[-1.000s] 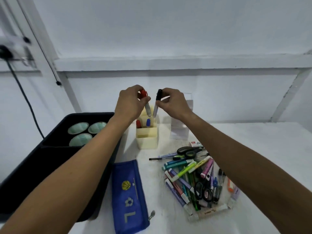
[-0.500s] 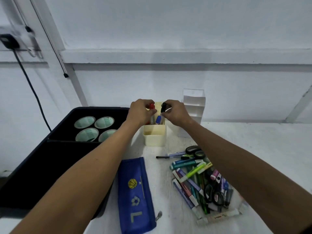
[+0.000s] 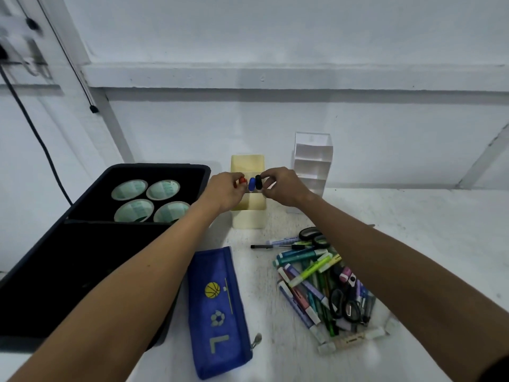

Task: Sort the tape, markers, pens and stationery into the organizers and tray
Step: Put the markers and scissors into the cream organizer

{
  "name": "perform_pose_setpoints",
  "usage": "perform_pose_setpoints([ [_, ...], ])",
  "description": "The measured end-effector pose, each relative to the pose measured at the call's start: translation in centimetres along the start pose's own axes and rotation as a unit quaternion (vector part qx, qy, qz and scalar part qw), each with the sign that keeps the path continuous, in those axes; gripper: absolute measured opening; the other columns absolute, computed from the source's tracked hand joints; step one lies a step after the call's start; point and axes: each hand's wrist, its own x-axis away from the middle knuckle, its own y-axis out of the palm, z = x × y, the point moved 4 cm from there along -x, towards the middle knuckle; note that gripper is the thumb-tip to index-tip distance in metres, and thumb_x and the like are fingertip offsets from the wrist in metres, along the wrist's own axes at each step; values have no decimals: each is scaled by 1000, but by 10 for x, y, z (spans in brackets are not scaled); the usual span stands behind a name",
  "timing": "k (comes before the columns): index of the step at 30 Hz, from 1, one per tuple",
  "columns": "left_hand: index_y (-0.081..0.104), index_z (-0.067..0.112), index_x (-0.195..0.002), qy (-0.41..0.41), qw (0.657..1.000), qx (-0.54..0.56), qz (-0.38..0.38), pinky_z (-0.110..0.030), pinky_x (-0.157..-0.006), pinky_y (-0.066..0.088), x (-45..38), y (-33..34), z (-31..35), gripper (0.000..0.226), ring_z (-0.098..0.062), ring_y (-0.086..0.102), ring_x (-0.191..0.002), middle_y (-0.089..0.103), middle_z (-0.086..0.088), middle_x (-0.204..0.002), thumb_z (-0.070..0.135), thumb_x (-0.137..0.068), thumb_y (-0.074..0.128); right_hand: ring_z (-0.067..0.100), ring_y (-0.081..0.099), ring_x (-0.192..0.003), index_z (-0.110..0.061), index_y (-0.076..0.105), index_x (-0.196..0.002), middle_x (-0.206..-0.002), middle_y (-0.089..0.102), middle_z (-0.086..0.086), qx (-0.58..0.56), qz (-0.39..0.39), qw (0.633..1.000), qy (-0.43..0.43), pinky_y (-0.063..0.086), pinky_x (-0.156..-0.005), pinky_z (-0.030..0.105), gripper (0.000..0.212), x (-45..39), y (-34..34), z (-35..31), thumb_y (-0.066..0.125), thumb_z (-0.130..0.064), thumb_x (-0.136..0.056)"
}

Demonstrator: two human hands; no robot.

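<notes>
- Both hands, left hand (image 3: pixel 225 191) and right hand (image 3: pixel 283 186), now sit lower, at frame centre.
- The red-capped marker (image 3: pixel 241 180) and black-capped marker (image 3: pixel 258 182) are now sunk into the pale yellow plastic organizer (image 3: pixel 248 216).

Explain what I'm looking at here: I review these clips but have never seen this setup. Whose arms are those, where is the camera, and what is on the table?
There is no machine: a person wears a wide-angle camera on the head, looking down at their own two bare arms. The left hand pinches a red-capped marker and the right hand a black-capped marker, both at the yellow organizer, where a blue-capped marker already stands. Beside it stands a white tiered organizer. At left, a black tray holds four rolls of tape. On the white table lie a blue pencil case and an unsorted pile of pens, markers and scissors.
</notes>
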Motion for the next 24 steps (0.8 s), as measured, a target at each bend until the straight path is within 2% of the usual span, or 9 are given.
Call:
perform_pose_setpoints([
  [2, 66, 8, -103, 0, 999, -29, -13, -33, -71, 46, 1, 1, 0, 25, -25, 58, -80, 65, -9, -87, 26, -95, 50, 15, 61, -80, -9, 64, -117, -100, 70, 9, -7, -6, 1000, 4, 48, -77, 24, 37, 6, -2, 2, 64, -5, -81],
  [5, 64, 5, -95, 4, 999, -48, 0, -36, -70, 50, 4, -1, 3, 23, -30, 60, -80, 64, -13, -87, 23, -92, 51, 11, 58, -77, -11, 62, -119, -98, 69, 5, -6, -19, 1000, 11, 43, -74, 20, 41, 18, -8, 8, 70, -12, -79],
  [10, 54, 10, -132, 22, 996, -64, 58, -41, -92, 48, 14, -5, 30, 42, -34, 55, -110, 47, -17, -128, 24, -93, 52, 12, 61, -81, -14, 66, -111, -92, 71, 1, -5, -22, 1000, 9, 46, -72, 21, 31, 45, -33, 20, 69, -17, -80],
  [12, 55, 9, -130, 38, 993, -42, 102, -40, -89, 49, 21, -4, 46, 40, -33, 57, -105, 45, -16, -130, 21, -92, 51, 8, 60, -76, -14, 68, -108, -90, 70, -1, 18, -21, 1000, 8, 44, -71, 16, 28, 60, -48, 30, 69, -16, -80],
  [14, 58, 10, -121, 66, 991, -28, 114, -38, -81, 49, 25, 1, 64, 33, -29, 59, -94, 49, -12, -122, 21, -92, 51, 4, 58, -72, -15, 69, -106, -89, 69, -3, 45, -22, 999, 16, 42, -69, 13, 26, 76, -63, 46, 69, -16, -80],
  [16, 61, 12, -113, 101, 992, -27, 72, -34, -75, 46, 29, 15, 82, 25, -24, 57, -90, 55, -8, -111, 23, -91, 53, 4, 60, -71, -15, 69, -104, -88, 71, -2, 53, -24, 997, 47, 43, -70, 15, 24, 94, -79, 67, 67, -15, -81],
  [19, 64, 13, -107, 143, 989, -39, -25, -32, -80, 48, 29, 46, 99, 22, -22, 58, -92, 63, -7, -103, 25, -89, 58, 6, 58, -75, -16, 70, -102, -89, 73, -2, 85, -39, 991, 92, 44, -78, 20, 21, 118, -97, 96, 65, -14, -81],
  [24, 61, 16, -122, 141, 974, -90, -154, -26, -90, 40, 25, 95, 106, 36, -21, 54, -113, 58, -6, -127, 30, -89, 62, 11, 58, -79, -13, 71, -99, -97, 72, 4, 117, -65, 980, 148, 42, -77, 21, 18, 149, -106, 137, 67, -13, -81],
])
